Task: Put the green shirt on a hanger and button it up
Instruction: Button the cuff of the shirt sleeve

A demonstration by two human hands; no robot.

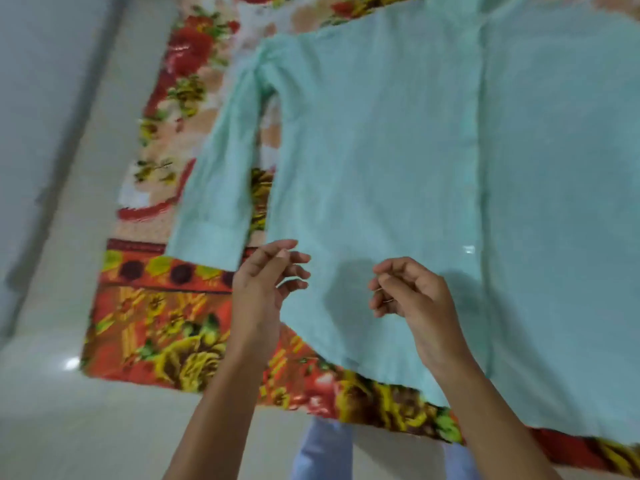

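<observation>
Lying flat on a floral blanket (166, 327), the green shirt (381, 150) spreads beyond both hands. The left hand (263, 282) hovers at its side edge, fingers loosely curled, holding nothing. The right hand (408, 292) hovers above the hem area, fingers curled, seemingly empty.

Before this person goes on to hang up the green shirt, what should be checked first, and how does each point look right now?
1. Green shirt lies flat on the floral blanket: ok.
2. Sleeve straight, clear of the body: ok.
3. Hanger within reach: not ok, none in view.
4. Left hand free: ok, holds nothing.
5. Right hand free: cannot tell, fingers curled, perhaps pinching something small.
6. Buttons undone: cannot tell, too blurred.
</observation>
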